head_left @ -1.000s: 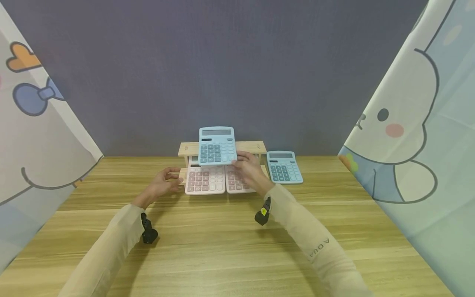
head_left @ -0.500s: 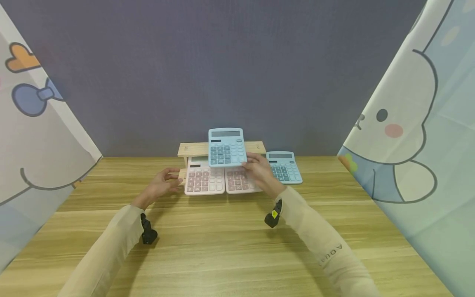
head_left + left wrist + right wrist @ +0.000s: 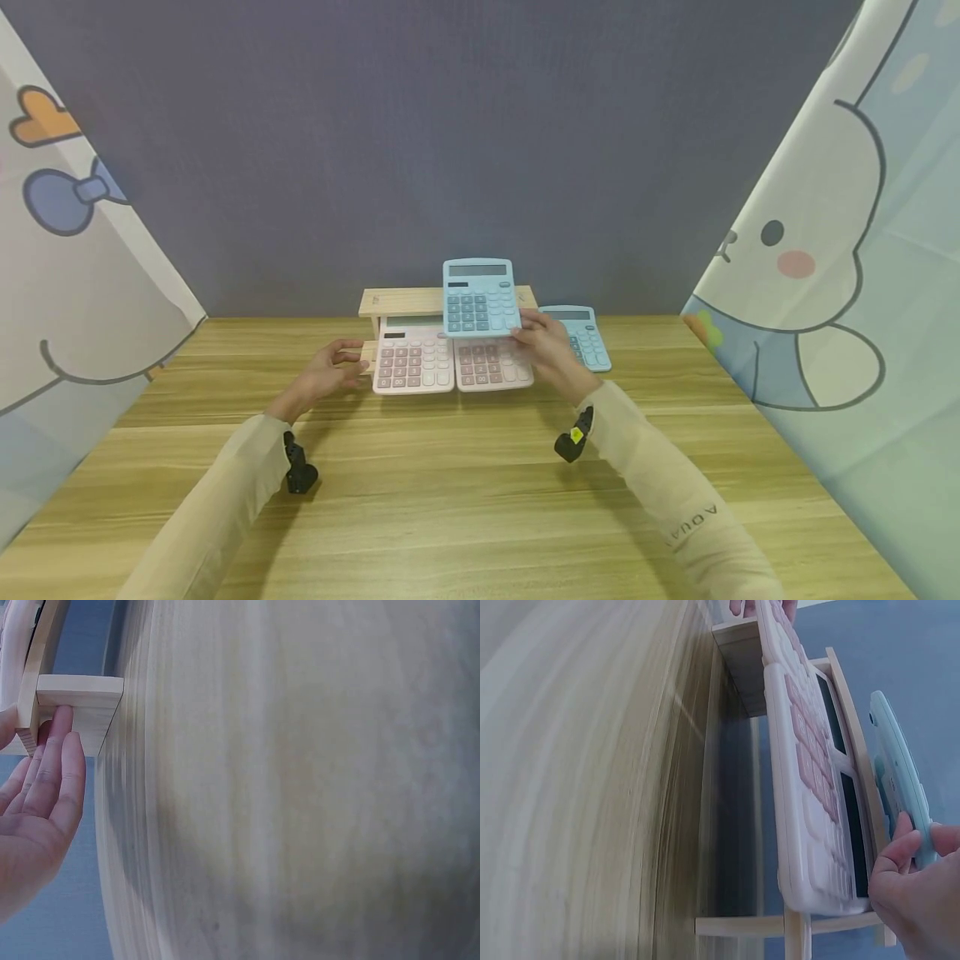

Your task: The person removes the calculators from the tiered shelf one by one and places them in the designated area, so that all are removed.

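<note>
A two-tier wooden rack (image 3: 401,301) stands at the back of the table. Its left end is gripped by my left hand (image 3: 326,372); the left wrist view has the fingers (image 3: 49,776) beneath the board and the thumb on its other side. My right hand (image 3: 551,343) pinches a light blue calculator (image 3: 480,298) by its lower right corner, over the right part of the upper board. The right wrist view shows that calculator (image 3: 904,761) edge-on, thumb and fingers on opposite faces. Two pink calculators, a left one (image 3: 415,358) and a right one (image 3: 491,367), lean side by side on the lower tier.
A second light blue calculator (image 3: 588,337) lies to the right of the rack, partly covered by my right hand in the head view. Behind the wooden table (image 3: 450,500) rises a dark grey panel (image 3: 480,150), and cartoon-printed cloths (image 3: 810,275) flank both sides.
My right hand has carried the light blue calculator rightward along the rack's upper board, from about its middle toward its right end. The left hand keeps its place on the rack.
</note>
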`<act>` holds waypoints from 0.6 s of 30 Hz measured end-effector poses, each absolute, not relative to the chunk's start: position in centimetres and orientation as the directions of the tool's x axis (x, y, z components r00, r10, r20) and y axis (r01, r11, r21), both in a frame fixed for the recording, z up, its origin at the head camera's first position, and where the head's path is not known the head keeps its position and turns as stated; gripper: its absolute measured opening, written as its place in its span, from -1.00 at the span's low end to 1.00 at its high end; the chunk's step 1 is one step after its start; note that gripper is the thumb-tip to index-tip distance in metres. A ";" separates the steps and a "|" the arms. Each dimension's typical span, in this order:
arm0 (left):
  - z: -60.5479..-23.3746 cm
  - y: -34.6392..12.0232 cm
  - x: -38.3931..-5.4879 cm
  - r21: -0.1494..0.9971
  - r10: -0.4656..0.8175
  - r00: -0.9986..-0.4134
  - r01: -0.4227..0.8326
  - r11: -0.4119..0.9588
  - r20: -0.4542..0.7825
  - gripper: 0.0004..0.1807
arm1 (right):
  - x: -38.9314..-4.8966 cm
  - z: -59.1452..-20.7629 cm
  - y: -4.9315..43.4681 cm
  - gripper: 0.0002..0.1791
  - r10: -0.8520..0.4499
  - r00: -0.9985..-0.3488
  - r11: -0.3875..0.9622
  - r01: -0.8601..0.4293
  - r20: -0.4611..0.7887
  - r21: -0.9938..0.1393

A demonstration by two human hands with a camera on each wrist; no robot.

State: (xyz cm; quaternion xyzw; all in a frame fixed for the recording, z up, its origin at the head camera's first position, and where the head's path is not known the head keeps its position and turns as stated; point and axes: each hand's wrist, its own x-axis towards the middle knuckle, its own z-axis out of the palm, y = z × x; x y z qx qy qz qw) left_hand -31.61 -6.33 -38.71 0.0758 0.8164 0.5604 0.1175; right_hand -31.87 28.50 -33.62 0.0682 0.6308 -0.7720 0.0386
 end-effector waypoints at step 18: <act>-38.9 -6.4 -31.8 0.929 0.251 -0.962 -0.006 0.370 -0.107 -0.38 | -31.0 -33.6 32.2 -0.41 -0.023 -0.994 -0.231 0.109 -0.106 -0.967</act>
